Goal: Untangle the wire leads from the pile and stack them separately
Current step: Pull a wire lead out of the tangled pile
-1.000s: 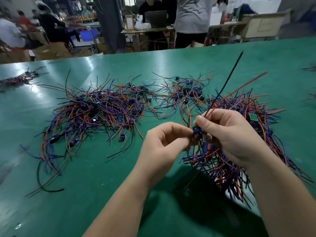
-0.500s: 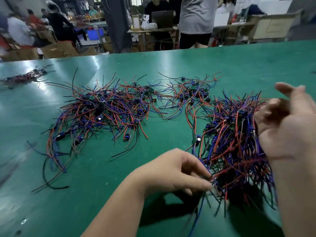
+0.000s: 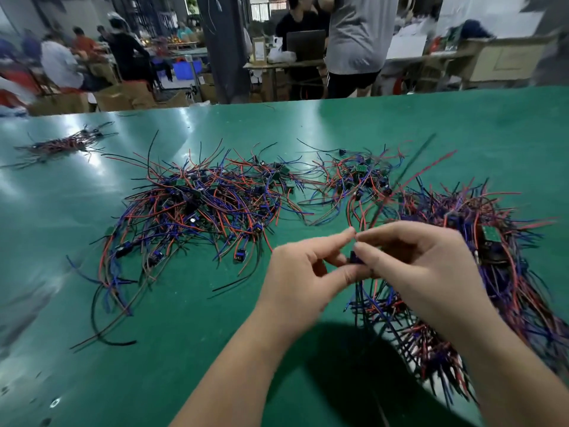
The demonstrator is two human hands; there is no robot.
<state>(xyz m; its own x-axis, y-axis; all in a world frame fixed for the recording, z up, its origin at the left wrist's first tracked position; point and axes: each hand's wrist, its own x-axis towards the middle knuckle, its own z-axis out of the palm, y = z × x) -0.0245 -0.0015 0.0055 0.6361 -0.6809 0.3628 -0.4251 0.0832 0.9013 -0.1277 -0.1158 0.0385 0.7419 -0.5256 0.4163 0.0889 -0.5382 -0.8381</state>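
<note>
Wire pile [image 3: 498, 229] (tangled) under right hand [image 3: 415, 266]

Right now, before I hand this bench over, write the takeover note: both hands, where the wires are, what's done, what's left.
Left hand: pinches one wire lead at its small dark-blue part.
Right hand: pinches the same lead from the other side; its red and black wires trail up and away, blurred.
Wires: large pile mid-table, small cluster beyond the hands, dense pile under the right forearm, slim bundle far left on the green table.
Done: one lead seems pulled out.
Left: lay it apart, then work through the piles; nearly everything is tangled.
</note>
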